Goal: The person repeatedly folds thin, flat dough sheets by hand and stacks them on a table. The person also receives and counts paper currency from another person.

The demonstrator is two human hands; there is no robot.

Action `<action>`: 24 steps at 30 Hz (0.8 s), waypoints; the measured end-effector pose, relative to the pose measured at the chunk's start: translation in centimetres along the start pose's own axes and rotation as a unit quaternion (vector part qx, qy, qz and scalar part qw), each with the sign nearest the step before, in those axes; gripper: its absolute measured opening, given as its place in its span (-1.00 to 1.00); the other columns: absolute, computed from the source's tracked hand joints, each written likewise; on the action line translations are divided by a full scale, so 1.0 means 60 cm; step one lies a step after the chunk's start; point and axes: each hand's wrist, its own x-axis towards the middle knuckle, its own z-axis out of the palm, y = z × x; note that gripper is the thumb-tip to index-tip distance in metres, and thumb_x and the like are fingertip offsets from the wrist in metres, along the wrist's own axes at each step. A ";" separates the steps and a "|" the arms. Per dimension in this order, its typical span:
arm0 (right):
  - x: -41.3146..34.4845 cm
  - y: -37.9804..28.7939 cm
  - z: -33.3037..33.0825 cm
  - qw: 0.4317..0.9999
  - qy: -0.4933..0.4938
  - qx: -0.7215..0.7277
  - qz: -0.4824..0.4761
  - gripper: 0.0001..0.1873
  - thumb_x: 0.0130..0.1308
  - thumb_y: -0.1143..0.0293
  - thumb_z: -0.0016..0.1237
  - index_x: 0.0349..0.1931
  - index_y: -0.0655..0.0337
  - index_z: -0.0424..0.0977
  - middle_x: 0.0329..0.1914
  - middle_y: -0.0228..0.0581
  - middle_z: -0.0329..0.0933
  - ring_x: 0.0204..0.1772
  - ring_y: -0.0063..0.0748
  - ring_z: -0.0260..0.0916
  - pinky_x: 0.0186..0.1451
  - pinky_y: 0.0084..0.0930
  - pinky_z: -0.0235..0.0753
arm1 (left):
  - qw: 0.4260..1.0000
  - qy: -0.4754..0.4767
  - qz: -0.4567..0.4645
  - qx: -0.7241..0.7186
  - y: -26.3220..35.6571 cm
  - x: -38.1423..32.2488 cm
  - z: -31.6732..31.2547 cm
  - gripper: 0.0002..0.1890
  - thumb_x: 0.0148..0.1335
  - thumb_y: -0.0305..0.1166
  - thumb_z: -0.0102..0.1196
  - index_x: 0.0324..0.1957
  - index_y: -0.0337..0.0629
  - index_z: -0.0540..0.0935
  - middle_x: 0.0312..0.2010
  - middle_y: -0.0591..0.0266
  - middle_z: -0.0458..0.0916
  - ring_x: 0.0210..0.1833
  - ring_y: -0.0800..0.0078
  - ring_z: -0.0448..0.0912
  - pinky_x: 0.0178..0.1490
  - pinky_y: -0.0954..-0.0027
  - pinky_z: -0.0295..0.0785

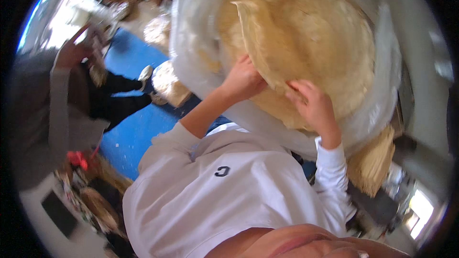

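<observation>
A wide stack of large, thin, round tan sheets [322, 53], which look like flatbread, lies before me in a clear plastic bag [193, 21] with its mouth spread open. Part of the top sheet [256, 36] is raised into a curved fold. At the left of this fold, my left hand [247, 82] holds the near edge, some of its fingers hidden by the sheet. My right hand [312, 105] pinches the same edge a little farther right, thumb and fingers close together. Both hands are over the near side of the stack.
A folded block of similar sheets [373, 161] sits at my right. To the left, another person [36, 96] stands on the blue floor [132, 50], holding something blurred. Wrapped packages [170, 82] lie between us. A red item [79, 159] is at lower left.
</observation>
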 end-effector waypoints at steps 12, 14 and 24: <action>-0.093 -0.067 0.036 0.993 -0.109 -0.029 -0.024 -0.41 0.28 0.27 0.12 0.30 0.22 0.33 0.39 -0.09 0.30 0.37 0.01 0.29 0.37 -0.20 0.32 | 0.932 0.188 0.087 0.297 0.053 -0.176 -0.108 -0.83 0.13 -0.46 0.21 -0.20 -0.09 0.65 -0.08 0.32 0.62 0.14 0.23 0.53 0.22 0.18 0.35; -0.104 -0.067 0.038 0.994 -0.104 -0.031 -0.028 -0.42 0.30 0.29 0.09 0.31 0.21 0.32 0.42 -0.12 0.27 0.39 0.00 0.27 0.38 -0.21 0.31 | 0.927 0.191 0.083 0.312 0.059 -0.184 -0.106 -0.84 0.13 -0.46 0.21 -0.21 -0.09 0.65 -0.08 0.32 0.62 0.14 0.24 0.53 0.21 0.19 0.35; -0.152 -0.077 0.060 0.997 -0.068 -0.019 -0.027 -0.44 0.30 0.42 0.07 0.32 0.25 0.31 0.46 -0.13 0.24 0.46 -0.07 0.20 0.44 -0.27 0.24 | 0.921 0.150 0.168 0.318 0.077 -0.177 -0.051 -0.83 0.09 -0.45 0.24 -0.22 -0.08 0.64 -0.08 0.33 0.60 0.15 0.26 0.50 0.22 0.17 0.37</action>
